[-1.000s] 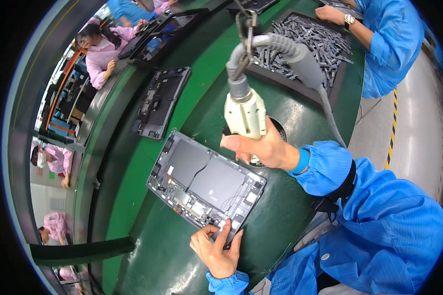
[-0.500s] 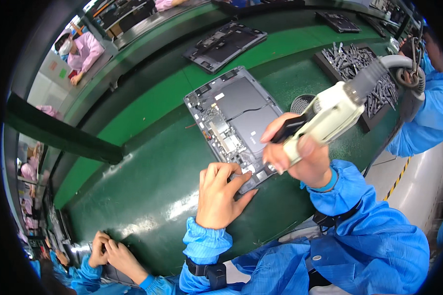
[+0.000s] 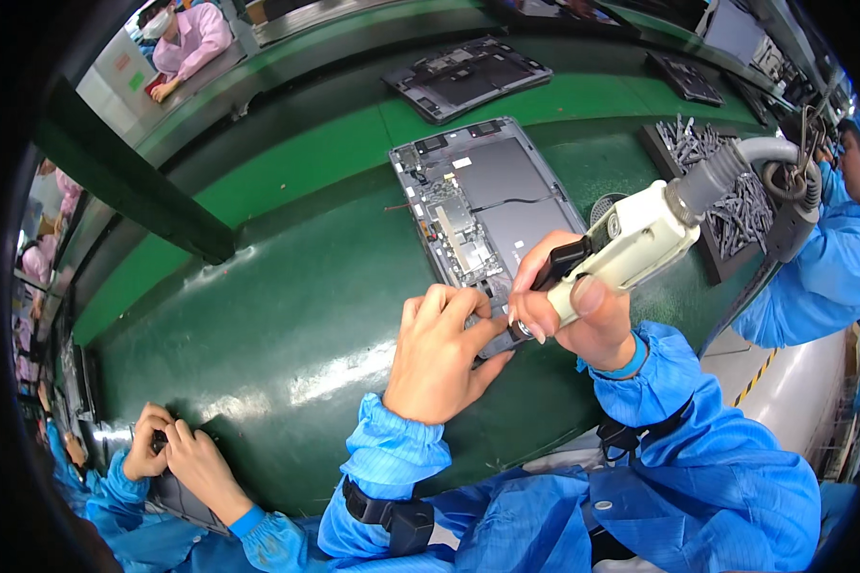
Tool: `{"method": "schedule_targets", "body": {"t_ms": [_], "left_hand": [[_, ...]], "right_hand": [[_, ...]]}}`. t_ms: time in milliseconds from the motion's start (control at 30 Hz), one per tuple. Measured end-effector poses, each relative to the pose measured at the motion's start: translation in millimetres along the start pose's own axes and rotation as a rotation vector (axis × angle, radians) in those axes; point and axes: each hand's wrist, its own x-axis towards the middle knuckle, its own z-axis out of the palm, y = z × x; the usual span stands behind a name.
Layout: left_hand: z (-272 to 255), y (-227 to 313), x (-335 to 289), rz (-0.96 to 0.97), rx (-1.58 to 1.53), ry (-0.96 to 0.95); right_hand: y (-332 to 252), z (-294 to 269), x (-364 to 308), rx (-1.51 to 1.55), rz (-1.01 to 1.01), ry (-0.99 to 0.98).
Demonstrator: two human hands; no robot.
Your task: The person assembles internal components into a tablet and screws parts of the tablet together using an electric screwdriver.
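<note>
An opened grey tablet point(image 3: 526, 181), its circuit board and large dark battery showing, lies on the green work surface ahead of me. My left hand point(image 3: 440, 349) grips its near left corner, fingers curled over the top and thumb by the near edge. My right hand point(image 3: 583, 315) is wrapped round a cream powered screwdriver point(image 3: 645, 234) with a black trigger lever. The tool slants down to the left, its nose close to my left fingertips over the tablet's near end. Whether the tip touches a screw is hidden.
A black tray point(image 3: 717, 267) of small dark parts sits at the right, beside a round perforated dish point(image 3: 604, 205). A grey hose point(image 3: 769, 150) runs from the tool. Another opened tablet point(image 3: 468, 76) lies farther back. A co-worker's hands point(image 3: 186, 458) work at lower left.
The whole view has shifted, with the tablet now farther right. The screwdriver, blurred by motion before, is now steadier and its nose nearer my left fingertips. Both hands keep their holds.
</note>
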Motion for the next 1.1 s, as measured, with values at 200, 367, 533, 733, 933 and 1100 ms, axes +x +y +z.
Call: {"method": "schedule_targets", "body": {"t_ms": [200, 367, 533, 733, 933, 1100], "left_hand": [[1.2, -0.1, 0.3, 0.009, 0.004, 0.024], [5.8, 2.4, 2.2, 0.021, 0.026, 0.050], [5.5, 2.0, -2.9, -0.035, -0.022, 0.004], [23.2, 22.1, 12.0, -0.203, 0.067, 0.313], [24.8, 16.7, -5.2, -0.628, 0.142, 0.269], [29.7, 28.3, -5.4, -0.765, 0.153, 0.190]], "right_hand": [[-2.2, 18.6, -2.1, 0.018, 0.053, 0.049], [7.4, 7.3, -7.4, -0.031, -0.036, 0.013], [-34.9, -46.3, -19.1, -0.148, -0.066, 0.328], [-70.1, -150.5, -49.4, -0.435, 0.019, 0.765], [-63.1, -130.4, -92.1, -0.887, -0.421, 0.954], [-64.4, -88.0, -98.4, -0.938, 0.257, 0.201]]}}
